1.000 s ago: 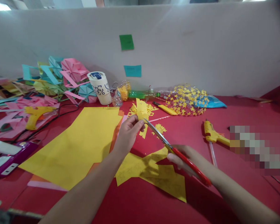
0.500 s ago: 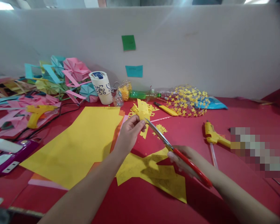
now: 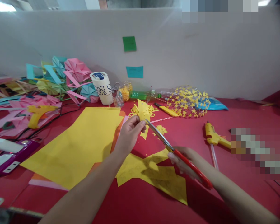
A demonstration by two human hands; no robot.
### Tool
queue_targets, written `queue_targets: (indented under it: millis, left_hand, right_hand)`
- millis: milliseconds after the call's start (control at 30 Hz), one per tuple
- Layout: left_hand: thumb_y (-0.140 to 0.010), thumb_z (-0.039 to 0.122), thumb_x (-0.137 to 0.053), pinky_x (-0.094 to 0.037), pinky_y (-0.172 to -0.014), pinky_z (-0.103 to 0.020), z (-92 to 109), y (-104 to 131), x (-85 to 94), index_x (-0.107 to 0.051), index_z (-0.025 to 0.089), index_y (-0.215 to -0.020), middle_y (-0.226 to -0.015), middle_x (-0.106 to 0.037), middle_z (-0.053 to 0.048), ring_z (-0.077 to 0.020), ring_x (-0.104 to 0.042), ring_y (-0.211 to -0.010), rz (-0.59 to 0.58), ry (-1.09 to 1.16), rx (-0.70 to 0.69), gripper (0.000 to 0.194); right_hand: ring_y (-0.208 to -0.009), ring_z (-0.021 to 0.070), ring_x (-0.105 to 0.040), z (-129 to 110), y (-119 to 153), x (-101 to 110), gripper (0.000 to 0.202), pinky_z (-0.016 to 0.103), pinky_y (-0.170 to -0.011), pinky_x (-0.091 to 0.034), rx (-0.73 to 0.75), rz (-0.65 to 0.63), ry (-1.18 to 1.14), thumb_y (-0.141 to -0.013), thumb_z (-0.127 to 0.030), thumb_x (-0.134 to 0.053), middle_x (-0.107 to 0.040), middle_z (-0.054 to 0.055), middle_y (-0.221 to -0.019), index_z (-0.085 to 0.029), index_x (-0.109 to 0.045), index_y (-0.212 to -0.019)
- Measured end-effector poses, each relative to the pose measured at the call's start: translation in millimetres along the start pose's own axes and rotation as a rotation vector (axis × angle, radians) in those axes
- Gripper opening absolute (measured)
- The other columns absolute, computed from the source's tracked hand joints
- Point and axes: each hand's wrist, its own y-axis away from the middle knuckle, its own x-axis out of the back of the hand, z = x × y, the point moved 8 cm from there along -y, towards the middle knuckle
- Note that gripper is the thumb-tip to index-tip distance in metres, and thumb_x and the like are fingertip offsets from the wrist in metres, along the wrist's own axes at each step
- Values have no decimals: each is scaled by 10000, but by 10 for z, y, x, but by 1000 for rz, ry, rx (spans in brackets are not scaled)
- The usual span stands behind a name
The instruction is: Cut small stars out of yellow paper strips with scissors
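My left hand (image 3: 133, 130) pinches a narrow yellow paper strip (image 3: 143, 109) between thumb and fingers. My right hand (image 3: 183, 160) is wrapped round red-handled scissors (image 3: 175, 151), whose tips meet the strip beside my left thumb. Under and behind the strip lies a pile of yellow paper scraps (image 3: 133, 112). A small heap of yellow paper stars (image 3: 161, 129) rests just right of the blades. Below my hands lies a cut yellow paper piece (image 3: 151, 174) with pointed ends. Left of my left forearm are large yellow sheets (image 3: 88, 137) over orange and pink ones.
At the back stand a white cup (image 3: 102, 88), a green bottle (image 3: 140, 95) and a star-covered clear ball (image 3: 188, 101). A yellow cutter (image 3: 166, 109) lies nearby. Glue guns are at right (image 3: 214, 137) and left (image 3: 37, 115). Folded paper decorations (image 3: 77, 73) crowd the left.
Almost nothing differs. Both hands keep their places, with the scissor tips still at the paper strip; the whole view has shifted very slightly.
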Motion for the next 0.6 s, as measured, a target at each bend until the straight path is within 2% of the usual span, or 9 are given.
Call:
queue_targets:
  millis: [200, 600]
  left_hand:
    - [-855, 285, -567, -399, -643, -236, 0, 4, -1, -513, 179, -686, -626, -545, 24, -101, -489, -631, -8, 7, 11, 207]
    - [-852, 253, -557, -398, -636, -233, -3, -9, 13, -514, 178, -671, -611, -549, 26, -100, -493, -621, 5, 10, 22, 200]
  right_hand:
    - [-402, 66, -410, -55, 18, 15, 434, 166, -362, -305, -26, 11, 47, -829, -566, -567, -394, -73, -506, -197, -409, -665]
    - [-410, 78, -421, -17, 20, 24, 424, 168, -366, -317, -40, 21, 62, -830, -548, -572, -365, -81, -492, -198, -403, -662]
